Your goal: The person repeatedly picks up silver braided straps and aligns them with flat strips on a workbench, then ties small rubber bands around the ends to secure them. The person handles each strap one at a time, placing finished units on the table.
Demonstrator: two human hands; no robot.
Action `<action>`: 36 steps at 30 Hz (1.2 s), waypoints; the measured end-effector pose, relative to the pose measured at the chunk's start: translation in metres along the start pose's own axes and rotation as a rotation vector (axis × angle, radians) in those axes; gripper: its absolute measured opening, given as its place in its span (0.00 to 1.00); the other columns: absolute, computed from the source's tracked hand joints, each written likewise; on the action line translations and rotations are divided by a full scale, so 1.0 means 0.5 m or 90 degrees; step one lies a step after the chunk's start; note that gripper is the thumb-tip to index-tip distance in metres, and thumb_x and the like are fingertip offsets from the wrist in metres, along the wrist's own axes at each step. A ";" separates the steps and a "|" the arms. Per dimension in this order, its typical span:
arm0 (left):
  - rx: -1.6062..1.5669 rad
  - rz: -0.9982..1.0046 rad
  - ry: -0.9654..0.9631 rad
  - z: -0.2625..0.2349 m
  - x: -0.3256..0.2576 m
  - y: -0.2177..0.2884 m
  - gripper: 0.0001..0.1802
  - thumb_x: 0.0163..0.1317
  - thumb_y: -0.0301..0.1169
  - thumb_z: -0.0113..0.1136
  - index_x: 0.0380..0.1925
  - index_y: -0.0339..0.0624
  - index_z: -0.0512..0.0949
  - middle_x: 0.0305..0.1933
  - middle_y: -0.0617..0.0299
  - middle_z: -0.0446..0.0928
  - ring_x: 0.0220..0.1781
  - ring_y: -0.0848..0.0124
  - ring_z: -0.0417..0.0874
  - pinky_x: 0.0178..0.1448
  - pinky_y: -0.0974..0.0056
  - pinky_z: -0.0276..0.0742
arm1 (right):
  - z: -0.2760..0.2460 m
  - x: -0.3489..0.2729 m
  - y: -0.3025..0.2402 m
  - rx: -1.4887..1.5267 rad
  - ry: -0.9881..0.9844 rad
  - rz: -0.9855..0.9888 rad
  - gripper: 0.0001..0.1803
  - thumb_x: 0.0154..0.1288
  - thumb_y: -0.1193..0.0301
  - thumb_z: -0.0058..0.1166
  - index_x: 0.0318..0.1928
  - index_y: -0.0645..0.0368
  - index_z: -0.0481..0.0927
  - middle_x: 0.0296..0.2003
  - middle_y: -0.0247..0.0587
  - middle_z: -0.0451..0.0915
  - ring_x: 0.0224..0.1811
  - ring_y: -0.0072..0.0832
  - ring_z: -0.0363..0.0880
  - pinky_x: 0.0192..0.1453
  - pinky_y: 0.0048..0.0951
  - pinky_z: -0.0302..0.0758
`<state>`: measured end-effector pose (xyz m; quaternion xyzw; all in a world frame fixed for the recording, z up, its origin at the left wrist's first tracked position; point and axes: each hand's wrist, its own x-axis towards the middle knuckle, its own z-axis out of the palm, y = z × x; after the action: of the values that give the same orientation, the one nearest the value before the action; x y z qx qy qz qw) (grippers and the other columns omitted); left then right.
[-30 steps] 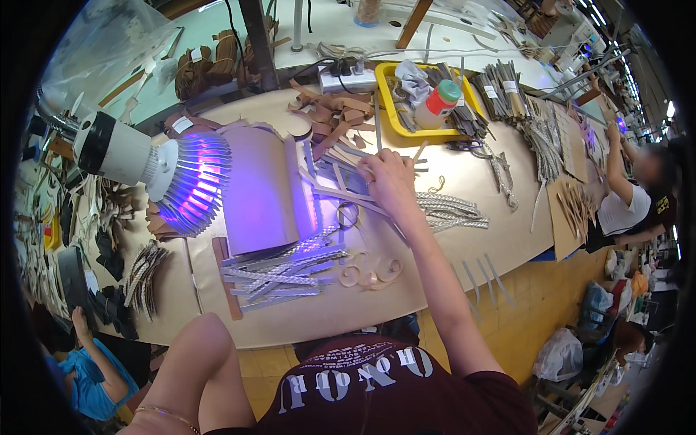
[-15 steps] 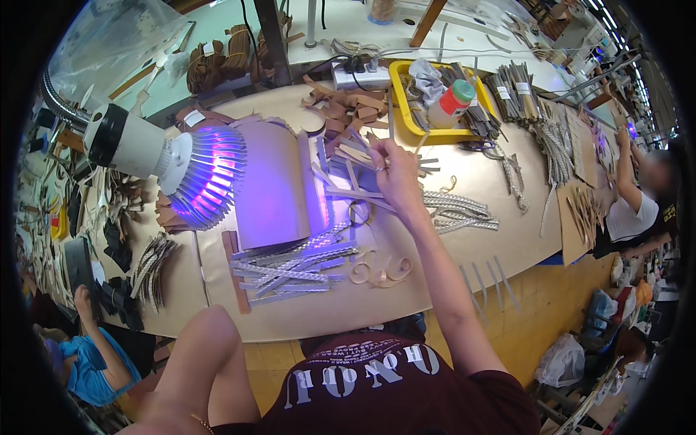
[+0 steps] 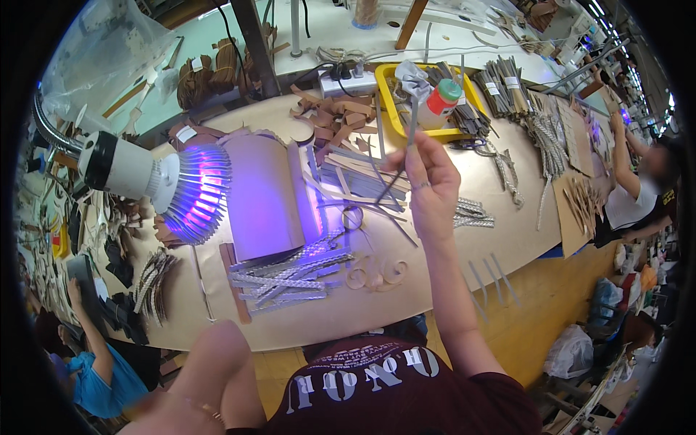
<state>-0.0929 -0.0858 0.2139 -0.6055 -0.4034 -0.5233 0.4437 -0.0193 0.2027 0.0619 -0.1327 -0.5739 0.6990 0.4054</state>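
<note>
My right hand [image 3: 433,181] is raised over the worktable, thumb and fingers pinched on a thin grey strip [image 3: 414,119]. Its upper end points away from me, and a dark length slants down to the left of the fingers. Beneath and to the left lies a loose pile of grey and tan strips [image 3: 355,171]. Silvery braided strips [image 3: 470,214] rest just right of my wrist. My left arm [image 3: 210,366] is bent at the lower left; its hand is out of the picture. Closer to me, more braided and flat strips [image 3: 290,277] lie in a heap.
A lamp [image 3: 196,190] glowing violet leans over a brown curved board [image 3: 264,196] at left. Behind my hand stands a yellow tray [image 3: 385,109] with a red-and-white bottle [image 3: 439,104]. Brown scraps [image 3: 330,116] lie at the back. Co-workers sit at both sides.
My right hand has lifted from the strip pile, moving right and toward me with a grey strip in its fingers. The view has shifted slightly.
</note>
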 end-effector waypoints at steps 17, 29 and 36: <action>-0.376 -0.969 -0.055 0.256 -0.276 0.043 0.11 0.58 0.19 0.67 0.42 0.36 0.85 0.41 0.60 0.82 0.38 0.73 0.79 0.45 0.69 0.75 | -0.028 -0.184 -0.079 -0.309 -0.153 0.111 0.10 0.70 0.75 0.56 0.49 0.65 0.77 0.33 0.38 0.81 0.35 0.25 0.79 0.42 0.24 0.75; -0.094 -0.552 -0.194 0.262 -0.281 0.063 0.18 0.46 0.17 0.72 0.40 0.41 0.87 0.46 0.57 0.83 0.38 0.65 0.85 0.40 0.65 0.80 | 0.003 -0.193 -0.173 -0.360 -0.122 0.089 0.05 0.65 0.79 0.60 0.41 0.66 0.83 0.36 0.43 0.82 0.36 0.29 0.82 0.43 0.26 0.77; -0.071 -0.525 -0.241 0.251 -0.293 0.078 0.20 0.47 0.18 0.71 0.44 0.39 0.85 0.53 0.52 0.82 0.48 0.58 0.87 0.47 0.64 0.86 | 0.005 -0.189 -0.173 -0.353 -0.129 0.103 0.06 0.66 0.80 0.58 0.42 0.67 0.83 0.35 0.43 0.82 0.36 0.27 0.81 0.42 0.25 0.76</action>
<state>-0.0398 0.0203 0.0570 -0.5023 -0.6560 -0.5572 0.0837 0.0749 0.1343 0.1150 -0.2133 -0.7678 0.5555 0.2374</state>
